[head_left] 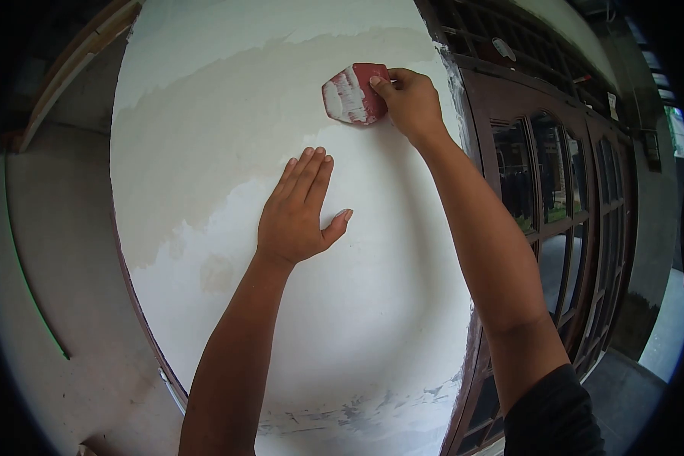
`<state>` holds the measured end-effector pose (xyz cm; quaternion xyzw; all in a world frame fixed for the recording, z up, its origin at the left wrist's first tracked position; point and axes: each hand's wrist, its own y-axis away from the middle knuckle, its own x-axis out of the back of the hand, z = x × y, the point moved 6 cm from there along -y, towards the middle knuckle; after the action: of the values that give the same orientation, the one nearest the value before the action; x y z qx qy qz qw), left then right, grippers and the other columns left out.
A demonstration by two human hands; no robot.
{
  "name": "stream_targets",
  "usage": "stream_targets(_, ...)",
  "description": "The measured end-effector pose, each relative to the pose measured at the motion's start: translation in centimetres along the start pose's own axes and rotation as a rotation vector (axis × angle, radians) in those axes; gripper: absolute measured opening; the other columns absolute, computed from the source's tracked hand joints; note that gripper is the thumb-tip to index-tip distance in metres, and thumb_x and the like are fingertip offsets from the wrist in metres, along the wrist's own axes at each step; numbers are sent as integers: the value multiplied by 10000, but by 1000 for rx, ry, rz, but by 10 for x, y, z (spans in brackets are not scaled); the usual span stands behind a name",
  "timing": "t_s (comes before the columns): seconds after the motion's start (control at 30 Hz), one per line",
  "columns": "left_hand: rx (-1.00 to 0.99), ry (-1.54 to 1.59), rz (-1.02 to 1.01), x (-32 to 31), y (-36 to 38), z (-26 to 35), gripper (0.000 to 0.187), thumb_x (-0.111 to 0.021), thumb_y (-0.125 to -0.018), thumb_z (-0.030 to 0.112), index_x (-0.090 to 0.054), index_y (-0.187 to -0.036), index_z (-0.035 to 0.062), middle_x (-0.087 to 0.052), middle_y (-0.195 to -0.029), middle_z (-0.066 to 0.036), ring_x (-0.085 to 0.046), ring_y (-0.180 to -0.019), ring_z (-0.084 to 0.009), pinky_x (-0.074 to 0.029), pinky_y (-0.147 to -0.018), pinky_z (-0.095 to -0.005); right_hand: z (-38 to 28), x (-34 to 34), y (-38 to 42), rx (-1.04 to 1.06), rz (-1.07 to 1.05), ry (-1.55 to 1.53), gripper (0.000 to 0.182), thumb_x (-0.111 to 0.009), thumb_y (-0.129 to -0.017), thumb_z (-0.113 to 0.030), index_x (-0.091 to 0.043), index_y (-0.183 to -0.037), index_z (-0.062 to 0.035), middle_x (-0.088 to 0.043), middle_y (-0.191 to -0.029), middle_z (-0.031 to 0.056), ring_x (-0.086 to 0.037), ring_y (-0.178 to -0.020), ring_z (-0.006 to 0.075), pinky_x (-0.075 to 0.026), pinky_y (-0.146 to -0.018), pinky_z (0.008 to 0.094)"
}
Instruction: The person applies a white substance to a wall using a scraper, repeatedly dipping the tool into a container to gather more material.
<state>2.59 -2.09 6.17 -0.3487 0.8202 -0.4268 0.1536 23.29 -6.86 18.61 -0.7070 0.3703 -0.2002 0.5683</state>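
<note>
Pinched between the thumb and fingers of my right hand (414, 102) is a red scraper (376, 102), held against the upper part of a wall panel (372, 281). White paste covers the left part of the scraper's face. My left hand (300, 205) lies flat on the panel, lower and to the left, its fingers pointing up and its thumb out to the side; it holds nothing. Bright white coating shows below and right of the hands, while a duller greyish area spreads over the upper left of the panel.
A dark wooden door with glass panes (551, 175) stands to the right of the panel. On the left are a grey wall (61, 228) with a thin green line (26, 273) and a wooden edge (76, 68). Dark smears mark the panel's bottom.
</note>
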Motion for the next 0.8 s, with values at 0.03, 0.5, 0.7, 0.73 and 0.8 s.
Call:
stream_targets(0.03, 0, 1, 2, -1, 0, 0, 694, -714, -848, 268, -492, -1414, -67, -515, -1461, -237, -473, -1390, -380, -364, -1172, -495, 6, 7, -1, 1, 43, 61, 387, -711, -932, -308, -717, -1165, 1, -752, -953, 153, -719, -836, 248, -554, -801, 364)
stream_targets(0.5, 12, -6, 5, -1, 0, 1, 689, -722, -837, 252, -498, -1402, -72, -528, -1447, -235, -474, -1392, -369, -369, -1171, -493, 6, 6, -23, -28, 49, -283, 369, -704, -963, -264, -695, -1118, 70, -677, -816, 64, -517, -557, 102, -432, -512, 266)
stream_targets(0.7, -8, -6, 13, -2, -1, 3, 681, -718, -839, 257, -504, -1394, -74, -529, -1442, -236, -480, -1385, -376, -371, -1170, -492, 31, 25, -33, -34, 169, -128, 354, -715, -952, -261, -704, -1102, 59, -667, -768, 53, -523, -558, 96, -425, -495, 268)
stream_targets(0.73, -11, -31, 17, -2, -1, 3, 677, -711, -851, 305, -520, -1379, -74, -544, -1426, -235, -488, -1381, -363, -375, -1171, -481, 30, 24, -35, -30, 166, -130, 354, -715, -952, -261, -704, -1102, 59, -667, -768, 53, -523, -558, 96, -425, -495, 268)
stream_targets(0.8, -15, -53, 14, -2, -1, 3, 678, -703, -864, 352, -536, -1364, -74, -559, -1409, -234, -495, -1377, -351, -379, -1172, -470, 25, 26, -28, -87, 137, -322, 358, -716, -951, -263, -704, -1106, 59, -661, -762, 49, -523, -565, 94, -426, -490, 271)
